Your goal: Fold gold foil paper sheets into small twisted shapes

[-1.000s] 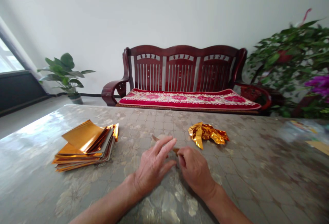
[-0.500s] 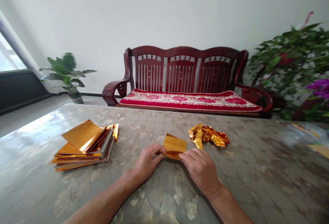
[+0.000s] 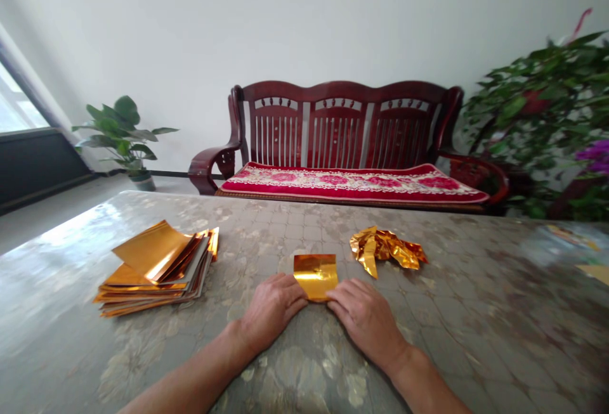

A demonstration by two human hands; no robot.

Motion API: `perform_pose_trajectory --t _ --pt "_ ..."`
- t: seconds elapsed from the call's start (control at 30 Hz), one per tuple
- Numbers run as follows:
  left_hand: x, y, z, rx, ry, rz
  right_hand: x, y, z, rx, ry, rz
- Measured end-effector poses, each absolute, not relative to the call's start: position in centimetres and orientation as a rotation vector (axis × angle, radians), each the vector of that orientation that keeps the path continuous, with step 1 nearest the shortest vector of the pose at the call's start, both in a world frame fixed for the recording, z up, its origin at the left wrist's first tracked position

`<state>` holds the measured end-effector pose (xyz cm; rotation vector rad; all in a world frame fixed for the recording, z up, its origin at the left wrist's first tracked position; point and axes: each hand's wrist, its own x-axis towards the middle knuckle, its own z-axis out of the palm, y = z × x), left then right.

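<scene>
A small sheet of shiny gold foil paper [image 3: 315, 274] is between my hands, just above or on the table; its near edge looks curled or folded. My left hand [image 3: 273, 303] grips the lower left corner, fingers closed together. At the lower right corner, my right hand [image 3: 359, 306] pinches the same sheet between thumb and fingers. A stack of gold foil sheets [image 3: 157, 262] lies to the left, its top sheets askew. Crumpled gold foil [image 3: 387, 249] rests beyond my right hand.
The table [image 3: 266, 224] has a patterned grey-brown cover. At its right edge lies a clear plastic bag [image 3: 561, 243]. Past the table stands a dark red wooden bench [image 3: 342, 129] with a red floral cushion [image 3: 352, 182]. Potted plants [image 3: 126, 129] flank it.
The foil sheet has shifted slightly left and toward me, and its upper face now catches bright light. Both hands stay on its near corners, with the right hand moved slightly left.
</scene>
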<state>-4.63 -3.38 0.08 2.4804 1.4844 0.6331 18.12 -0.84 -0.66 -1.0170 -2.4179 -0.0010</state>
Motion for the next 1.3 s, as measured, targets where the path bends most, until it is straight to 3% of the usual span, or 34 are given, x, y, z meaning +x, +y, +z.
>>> perform_pose_trajectory --t 0.47,1.3 --pt "-4.2 -2.4 0.3 2.066 1.721 0.562 17.5 0.6 -0.7 -1.273 -2.250 0.357" --pt "-4.2 -2.3 0.9 2.078 1.870 0.467 17.1 1.1 -0.3 -1.383 -2.264 0.489"
